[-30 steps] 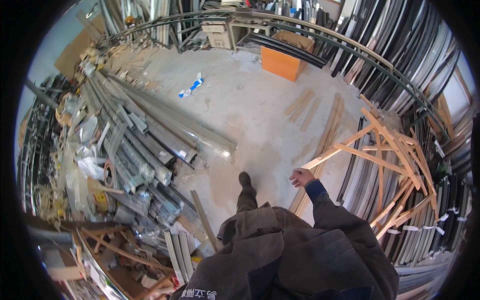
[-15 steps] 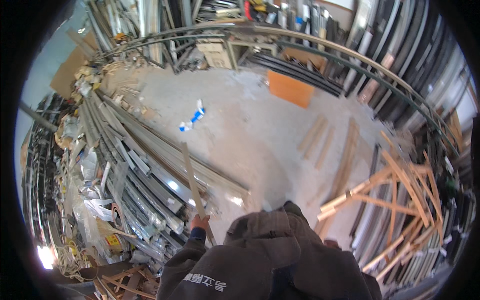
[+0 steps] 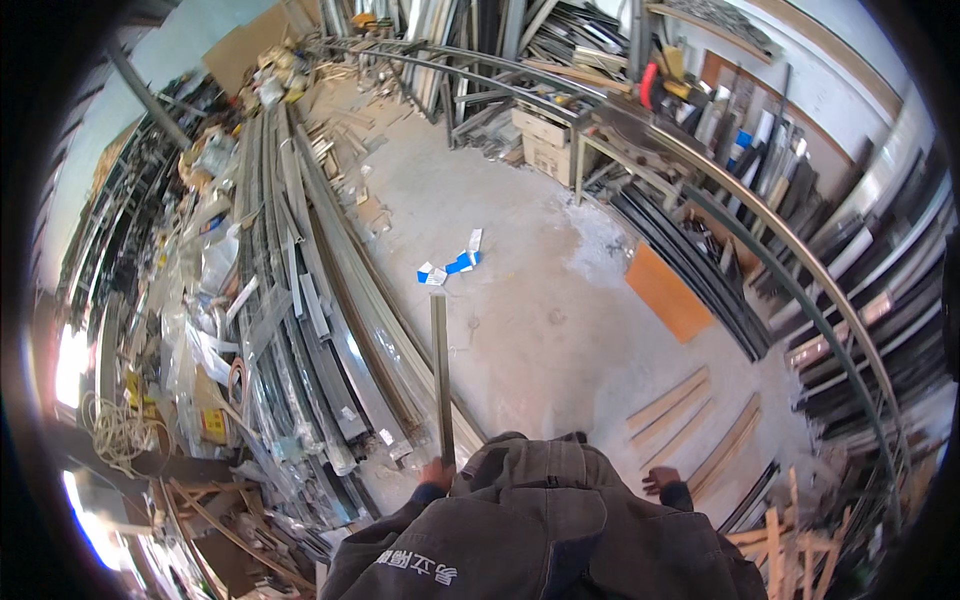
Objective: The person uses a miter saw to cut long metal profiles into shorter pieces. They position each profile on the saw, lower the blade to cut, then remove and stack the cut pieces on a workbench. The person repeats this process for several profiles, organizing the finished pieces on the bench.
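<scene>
My left hand (image 3: 436,474) is closed round the lower part of a long, straight grey-brown bar (image 3: 441,375), either wood or metal profile. The bar points away from me over the floor, its far end near some blue-and-white scraps (image 3: 450,268). Out to the right, my right hand (image 3: 661,481) holds nothing, its fingers loosely apart. The nearest things to that hand are several thin wooden strips (image 3: 672,405) lying on the floor.
Long metal profiles (image 3: 330,300), partly wrapped in plastic, lie piled on the left. An orange board (image 3: 668,292) leans by black bars (image 3: 690,270) at the right. A long curved-looking rail (image 3: 770,210) runs behind them. Nailed wooden pieces (image 3: 800,545) stand at the lower right.
My view has turned, so the room has shifted right and down in the picture. The bar stays in my left hand and now stands more upright in view. My right hand has come into clearer sight.
</scene>
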`<state>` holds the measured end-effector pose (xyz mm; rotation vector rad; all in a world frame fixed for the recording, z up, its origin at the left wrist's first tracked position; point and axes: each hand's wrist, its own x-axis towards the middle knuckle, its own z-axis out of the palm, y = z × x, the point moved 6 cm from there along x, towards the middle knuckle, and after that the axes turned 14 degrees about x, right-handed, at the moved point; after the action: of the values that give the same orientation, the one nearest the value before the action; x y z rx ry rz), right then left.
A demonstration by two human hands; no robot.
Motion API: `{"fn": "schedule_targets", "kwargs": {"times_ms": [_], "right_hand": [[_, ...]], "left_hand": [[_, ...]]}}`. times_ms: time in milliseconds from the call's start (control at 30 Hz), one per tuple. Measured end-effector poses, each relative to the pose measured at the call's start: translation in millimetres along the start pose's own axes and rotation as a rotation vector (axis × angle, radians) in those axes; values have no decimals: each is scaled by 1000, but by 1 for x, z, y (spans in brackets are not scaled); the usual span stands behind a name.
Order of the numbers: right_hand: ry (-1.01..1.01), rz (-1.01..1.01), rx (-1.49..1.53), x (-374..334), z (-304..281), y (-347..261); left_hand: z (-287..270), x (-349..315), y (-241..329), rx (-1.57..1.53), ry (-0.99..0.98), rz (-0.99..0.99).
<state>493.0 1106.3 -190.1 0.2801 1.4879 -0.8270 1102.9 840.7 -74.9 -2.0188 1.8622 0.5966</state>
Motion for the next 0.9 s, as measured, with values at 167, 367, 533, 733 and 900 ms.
{"fn": "schedule_targets", "kwargs": {"times_ms": [167,367,533,733,900], "right_hand": [[18,-310,-176,14,78,-255],[-25,-248,-162,69,200,-364],[-242,-272,-712,125,276,-376],[-275,-54,-461,162,387,-473],[-109,-29,-393,190,506,-613]], "left_hand": [[64,42,15,12,-383,-82],[45,170,104,-82,-441,-40],[-28,284,99,-9,-480,43],[-220,443,113,-70,-38,-6],[-397,544,187,-238,148,49]]}}
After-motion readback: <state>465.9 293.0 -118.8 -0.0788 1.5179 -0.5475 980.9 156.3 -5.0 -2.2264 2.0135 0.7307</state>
